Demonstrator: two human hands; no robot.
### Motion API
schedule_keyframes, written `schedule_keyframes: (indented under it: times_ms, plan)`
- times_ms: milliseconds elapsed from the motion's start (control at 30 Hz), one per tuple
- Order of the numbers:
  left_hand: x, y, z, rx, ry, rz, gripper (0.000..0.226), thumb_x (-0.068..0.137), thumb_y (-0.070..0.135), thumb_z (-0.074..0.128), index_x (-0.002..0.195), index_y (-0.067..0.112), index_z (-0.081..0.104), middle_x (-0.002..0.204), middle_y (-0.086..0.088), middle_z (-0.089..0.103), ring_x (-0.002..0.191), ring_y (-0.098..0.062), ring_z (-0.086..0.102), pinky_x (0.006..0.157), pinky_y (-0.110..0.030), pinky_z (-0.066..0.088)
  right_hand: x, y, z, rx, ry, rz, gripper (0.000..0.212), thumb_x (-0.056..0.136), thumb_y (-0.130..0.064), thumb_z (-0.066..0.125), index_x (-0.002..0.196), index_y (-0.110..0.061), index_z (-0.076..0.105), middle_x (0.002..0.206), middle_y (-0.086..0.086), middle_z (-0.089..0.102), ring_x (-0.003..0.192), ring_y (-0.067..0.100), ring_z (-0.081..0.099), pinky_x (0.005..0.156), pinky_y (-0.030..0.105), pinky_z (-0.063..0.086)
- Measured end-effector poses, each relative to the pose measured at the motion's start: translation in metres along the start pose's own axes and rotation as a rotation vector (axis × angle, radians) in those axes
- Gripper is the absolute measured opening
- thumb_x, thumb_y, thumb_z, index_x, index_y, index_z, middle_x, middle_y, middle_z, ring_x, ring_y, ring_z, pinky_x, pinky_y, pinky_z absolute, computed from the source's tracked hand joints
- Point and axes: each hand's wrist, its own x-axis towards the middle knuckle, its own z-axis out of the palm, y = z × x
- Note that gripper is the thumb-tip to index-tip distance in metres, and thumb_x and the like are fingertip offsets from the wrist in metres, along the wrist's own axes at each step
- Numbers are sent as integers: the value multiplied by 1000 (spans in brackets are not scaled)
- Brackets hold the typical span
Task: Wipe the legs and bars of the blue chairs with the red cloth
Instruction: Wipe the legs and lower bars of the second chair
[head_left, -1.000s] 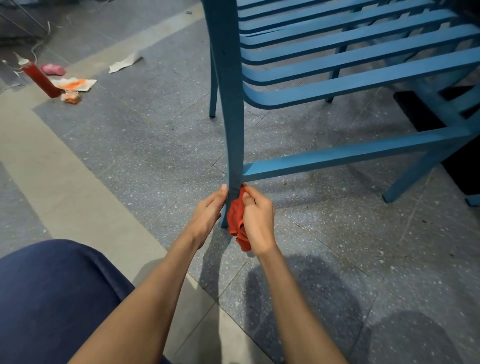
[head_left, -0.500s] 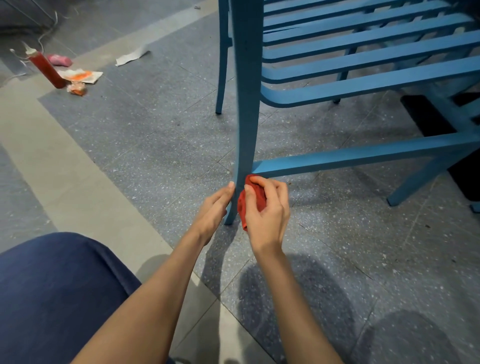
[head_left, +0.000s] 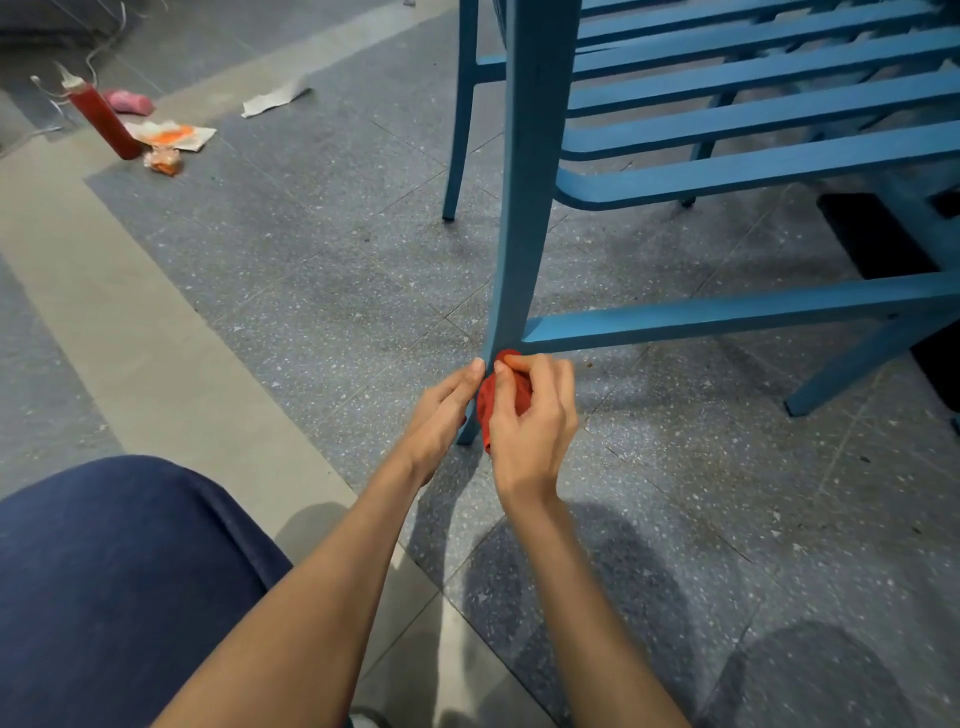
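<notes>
the floor (head_left: 311, 291) takes up most of what i see: grey speckled stone tiles, matt and dusty, crossed by a plain beige band. on it stands the blue painted chair (head_left: 727, 119), its seat made of long flat slats with rounded front ends and slightly chalky paint. my dark blue trouser knee (head_left: 104, 597) fills the lower left corner.

the chair's front leg (head_left: 519, 208) is a flat, tapering strip that runs down to the tiles right in front of me. a low flat bar (head_left: 701, 317) joins it from the right.

my right hand (head_left: 535, 421) has its fingers (head_left: 545, 364) clenched round the crumpled red cloth (head_left: 501, 400). it presses the soft wad against the right side of the leg, just under the bar's joint. my left hand (head_left: 441, 415) is released, its fingers (head_left: 462, 376) straight, with the tips touching the leg's left edge opposite the cloth. my hands hide that stretch of the leg, and only its foot shows below them.

well apart at the far left stands a red plastic squeeze bottle (head_left: 101, 122) with a pale nozzle. beside it are a pink lump (head_left: 127, 101) and crumpled orange-stained paper wrappers (head_left: 171, 136). a torn white paper scrap (head_left: 272, 98) lies further right.
</notes>
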Motion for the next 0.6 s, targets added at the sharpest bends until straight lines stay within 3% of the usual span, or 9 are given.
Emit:
schedule_keyframes:
  times_ms: [133, 233, 333, 433, 500, 600]
  plan:
    - [0, 0, -1, 9, -8, 4, 51, 82, 66, 50, 116, 31, 67, 115, 7, 69, 115, -9, 60, 106, -39, 42, -6, 16, 6, -25, -80, -10, 5, 89, -1, 62, 89, 1, 67, 96, 11, 56, 75, 8, 58, 73, 2, 42]
    - [-3, 1, -1, 36, -45, -12, 50, 82, 69, 46, 117, 39, 64, 118, 16, 67, 115, 1, 57, 97, -28, 42, -9, 30, 3, -56, -148, 84, 5, 89, -2, 62, 89, -1, 66, 98, 11, 57, 77, -5, 55, 73, -2, 36]
    - [-3, 2, 0, 9, -37, 2, 47, 82, 62, 46, 116, 35, 64, 113, 18, 69, 106, 6, 60, 87, -19, 44, -6, 24, 1, -31, -77, 148, 6, 88, -8, 65, 93, -5, 65, 100, 7, 58, 84, -12, 52, 75, -3, 34]
    - [0, -1, 0, -4, -9, 20, 52, 80, 68, 51, 109, 29, 69, 108, 5, 71, 107, -12, 63, 99, -37, 48, -5, 9, 4, 42, 35, 84, 10, 88, -10, 67, 95, -3, 64, 97, 6, 56, 85, -9, 53, 77, 1, 38]
    - [0, -2, 0, -7, -1, 25, 55, 78, 71, 52, 105, 26, 70, 107, -3, 70, 106, -21, 63, 102, -47, 45, -8, 6, 7, 75, 23, 52, 6, 89, -7, 66, 93, -3, 65, 97, 5, 52, 83, -7, 55, 75, 4, 43]
    - [1, -2, -1, -40, -3, 11, 48, 81, 64, 50, 111, 31, 69, 112, 1, 70, 112, -17, 63, 102, -40, 47, -10, 18, 11, 89, -71, 81, 2, 89, -6, 65, 88, -5, 65, 96, 3, 49, 79, -1, 57, 75, 8, 47]
